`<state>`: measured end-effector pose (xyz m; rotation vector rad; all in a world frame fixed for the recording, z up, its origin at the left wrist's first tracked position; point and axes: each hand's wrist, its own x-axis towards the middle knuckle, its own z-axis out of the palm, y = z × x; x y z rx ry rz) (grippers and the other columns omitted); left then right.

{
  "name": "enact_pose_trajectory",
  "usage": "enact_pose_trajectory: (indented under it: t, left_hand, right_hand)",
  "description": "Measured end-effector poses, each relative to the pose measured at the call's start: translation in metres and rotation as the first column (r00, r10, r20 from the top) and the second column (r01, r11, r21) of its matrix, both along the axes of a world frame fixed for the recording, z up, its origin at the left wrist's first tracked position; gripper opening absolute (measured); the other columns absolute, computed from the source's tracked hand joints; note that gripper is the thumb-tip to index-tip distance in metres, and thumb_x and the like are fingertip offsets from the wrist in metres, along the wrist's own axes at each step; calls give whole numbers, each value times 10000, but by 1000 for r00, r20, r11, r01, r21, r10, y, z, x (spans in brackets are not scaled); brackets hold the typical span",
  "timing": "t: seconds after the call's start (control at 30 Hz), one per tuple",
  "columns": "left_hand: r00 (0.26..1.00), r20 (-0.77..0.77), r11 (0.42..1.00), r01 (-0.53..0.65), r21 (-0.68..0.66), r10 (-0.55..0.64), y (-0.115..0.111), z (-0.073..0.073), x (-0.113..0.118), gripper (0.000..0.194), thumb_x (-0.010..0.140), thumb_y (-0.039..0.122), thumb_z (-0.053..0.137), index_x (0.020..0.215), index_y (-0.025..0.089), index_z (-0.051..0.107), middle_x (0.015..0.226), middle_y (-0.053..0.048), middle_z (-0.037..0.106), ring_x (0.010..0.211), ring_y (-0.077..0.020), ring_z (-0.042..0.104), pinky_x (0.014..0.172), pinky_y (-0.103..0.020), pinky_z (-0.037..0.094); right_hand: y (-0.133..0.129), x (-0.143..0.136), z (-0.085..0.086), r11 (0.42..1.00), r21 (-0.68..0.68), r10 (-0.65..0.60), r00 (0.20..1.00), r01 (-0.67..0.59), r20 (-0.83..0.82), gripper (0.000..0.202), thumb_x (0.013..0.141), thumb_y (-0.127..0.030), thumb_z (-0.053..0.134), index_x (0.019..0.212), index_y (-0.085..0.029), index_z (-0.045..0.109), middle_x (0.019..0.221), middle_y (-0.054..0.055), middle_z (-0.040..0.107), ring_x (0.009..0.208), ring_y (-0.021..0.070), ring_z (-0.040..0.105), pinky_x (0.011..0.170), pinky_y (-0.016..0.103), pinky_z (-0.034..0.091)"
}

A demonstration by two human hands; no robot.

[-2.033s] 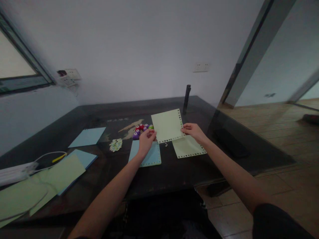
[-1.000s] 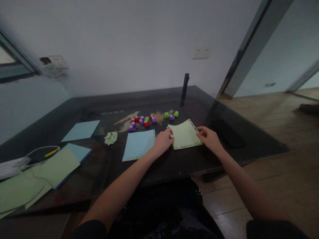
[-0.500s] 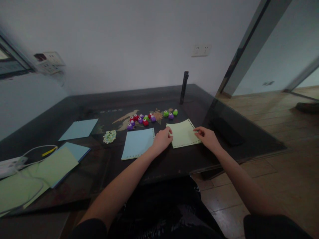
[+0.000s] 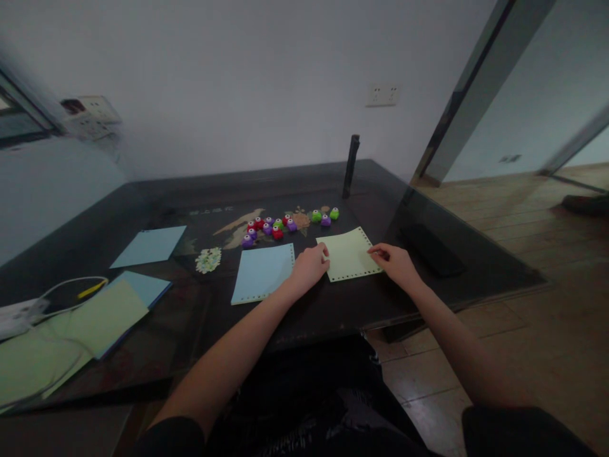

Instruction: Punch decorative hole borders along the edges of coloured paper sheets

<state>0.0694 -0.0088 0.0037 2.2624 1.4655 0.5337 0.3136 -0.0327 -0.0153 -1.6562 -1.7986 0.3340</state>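
A pale yellow-green sheet of paper [image 4: 348, 254] lies in front of me, with small holes punched along its right and bottom edges. My left hand [image 4: 309, 266] is closed at the sheet's left edge, thumb and curled fingers pinching it. At the opposite edge, my right hand [image 4: 394, 263] holds the paper between thumb and index finger. To the left lies a light blue sheet [image 4: 264, 273], likewise punched along its right and bottom edges; my left hand and wrist cover its lower right corner.
Several red, purple and green toy figures with eyes [image 4: 277, 233] stand behind the sheets. A flower-like cluster [image 4: 208, 260], blue paper [image 4: 150, 246], green sheets [image 4: 117, 317] and a white cable [image 4: 61, 285] are leftward. A black upright post [image 4: 351, 166] rises behind; a dark flat object [image 4: 431, 251] lies right.
My right fingertips have shifted slightly left onto the yellow-green sheet's edge. My left hand stays in place, and the view has tilted very slightly.
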Motion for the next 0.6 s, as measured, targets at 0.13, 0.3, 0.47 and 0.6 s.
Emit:
enact_pose_trajectory:
  t: [0.13, 0.3, 0.47, 0.6]
  left_hand:
    - [1000, 1, 1000, 3, 10, -3, 0, 0, -1, 163, 772, 161, 549, 925, 199, 589, 797, -40, 680, 737, -180, 630, 698, -278, 458]
    - [1000, -27, 1000, 11, 20, -11, -2, 0, 0, 142, 775, 172, 545, 900, 205, 603, 809, -46, 680, 753, -187, 630, 704, -282, 459]
    - [998, -52, 998, 33, 44, -31, -4, 1, 1, 142, 793, 194, 533, 911, 202, 611, 810, -55, 673, 765, -198, 623, 704, -293, 459]
    - [998, -52, 999, 33, 27, -32, -5, 2, 1, 138, 804, 217, 547, 926, 199, 610, 798, -50, 665, 779, -196, 622, 730, -294, 458]
  right_hand:
    - [0, -1, 0, 1000, 4, 0, 1000, 0, 4, 223, 763, -313, 531, 847, -176, 686, 669, 37, 641, 586, 167, 550, 588, 283, 399]
    - [0, 0, -1, 1000, 10, 13, 1000, -13, 11, 219, 765, -312, 530, 845, -181, 687, 670, 35, 645, 582, 165, 553, 584, 281, 406]
    - [0, -1, 0, 1000, 19, 0, 1000, -1, 7, 207, 762, -305, 530, 828, -186, 687, 656, 30, 646, 569, 163, 556, 578, 280, 407]
    - [0, -1, 1, 1000, 24, -11, 1000, 11, 8, 203, 760, -306, 532, 820, -192, 690, 652, 31, 651, 566, 165, 559, 569, 281, 403]
